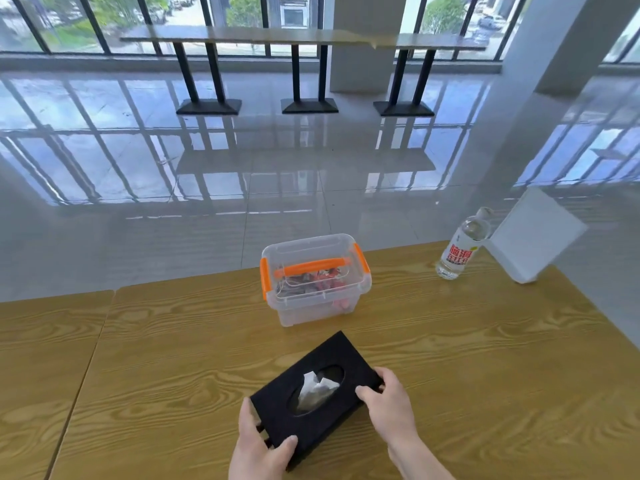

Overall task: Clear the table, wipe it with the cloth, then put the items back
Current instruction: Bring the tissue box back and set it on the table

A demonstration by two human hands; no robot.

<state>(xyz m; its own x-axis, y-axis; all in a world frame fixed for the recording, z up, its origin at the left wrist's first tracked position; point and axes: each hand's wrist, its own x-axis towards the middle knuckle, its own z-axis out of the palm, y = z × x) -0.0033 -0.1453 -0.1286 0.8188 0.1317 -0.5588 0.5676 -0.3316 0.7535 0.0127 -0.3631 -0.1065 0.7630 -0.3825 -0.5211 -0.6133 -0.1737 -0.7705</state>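
Note:
A black tissue box (pixel 329 368) with a white tissue poking from its oval slot lies near the front of the wooden table (pixel 173 358). My left hand (pixel 259 448) grips its near left corner and my right hand (pixel 389 403) grips its right end. Behind it stands a clear plastic storage box (pixel 313 280) with an orange handle and orange latches, lid on, small items inside. A clear water bottle (pixel 462 247) with a red-lettered label stands at the far right edge. No cloth is in view.
A white board-like object (pixel 533 237) leans at the table's far right corner, beside the bottle. A second wooden table (pixel 41 341) adjoins on the left. Beyond lie a glossy tiled floor, a bar counter (pixel 294 36) on black legs and a white pillar.

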